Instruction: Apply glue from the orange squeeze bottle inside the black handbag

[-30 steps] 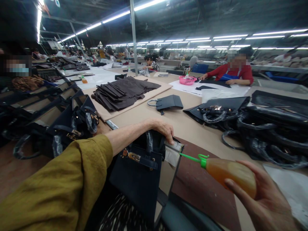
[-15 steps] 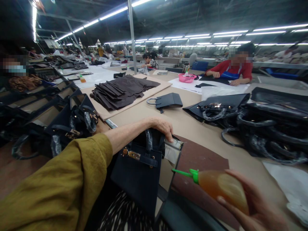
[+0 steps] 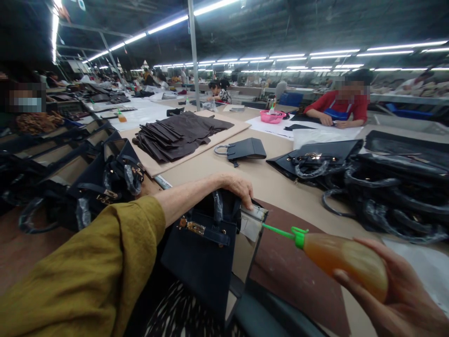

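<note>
A dark navy handbag stands open in front of me with gold hardware on its front strap. My left hand grips its top edge, fingers hooked over the rim beside a pale inner flap. My right hand holds an amber glue bottle with a green nozzle. The nozzle tip touches the edge of that flap. A brown mat lies under the bottle.
Several dark handbags pile up at the right and more at the left. A stack of brown leather pieces and a small flat bag lie further back. A person in red works across the table near a pink bowl.
My right hand dipped the bottle down and left, away from the flap, then raised it again so the nozzle tip is back at the flap's edge. My left hand kept its grip.
</note>
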The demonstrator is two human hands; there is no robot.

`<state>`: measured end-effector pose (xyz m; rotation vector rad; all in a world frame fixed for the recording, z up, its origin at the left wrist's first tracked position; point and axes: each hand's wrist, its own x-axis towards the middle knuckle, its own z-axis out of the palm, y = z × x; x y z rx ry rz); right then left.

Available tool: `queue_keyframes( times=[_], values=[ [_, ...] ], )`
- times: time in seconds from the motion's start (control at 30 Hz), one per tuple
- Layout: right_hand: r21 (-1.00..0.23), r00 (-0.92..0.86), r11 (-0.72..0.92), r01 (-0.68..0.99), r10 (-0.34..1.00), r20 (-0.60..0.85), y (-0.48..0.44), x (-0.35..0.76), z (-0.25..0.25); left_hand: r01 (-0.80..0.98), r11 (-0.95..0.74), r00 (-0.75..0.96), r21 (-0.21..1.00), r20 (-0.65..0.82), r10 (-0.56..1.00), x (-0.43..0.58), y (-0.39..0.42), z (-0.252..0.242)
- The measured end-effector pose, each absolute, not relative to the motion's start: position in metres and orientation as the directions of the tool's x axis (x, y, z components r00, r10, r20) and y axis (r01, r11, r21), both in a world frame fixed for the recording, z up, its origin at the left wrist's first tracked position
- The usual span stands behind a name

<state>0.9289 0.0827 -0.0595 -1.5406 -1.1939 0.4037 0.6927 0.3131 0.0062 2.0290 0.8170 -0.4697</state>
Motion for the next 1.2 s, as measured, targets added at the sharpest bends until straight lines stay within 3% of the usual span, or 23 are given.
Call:
queue_keyframes(
  times=[0.3,0.5,0.83,1.2],
  values=[
    [-0.886,0.357,0.103,0.453,0.889,0.286,0.088,0.931,-0.07,0.664,-0.455,0.746,0.593,-0.563,0.355,0.694,0.316,0.004],
    [-0.816,0.197,0.14,0.561,0.935,0.295,0.082,0.945,-0.083,0.667,-0.477,0.743,0.572,-0.563,0.363,0.695,0.316,0.003],
    [-0.891,0.425,0.081,0.446,0.857,0.291,0.09,0.929,-0.06,0.667,-0.484,0.741,0.566,-0.574,0.349,0.696,0.314,0.008],
    [-0.879,0.482,0.015,0.477,0.832,0.276,0.089,0.93,-0.067,0.655,-0.542,0.748,0.526,-0.555,0.365,0.696,0.311,0.015]
  ],
)
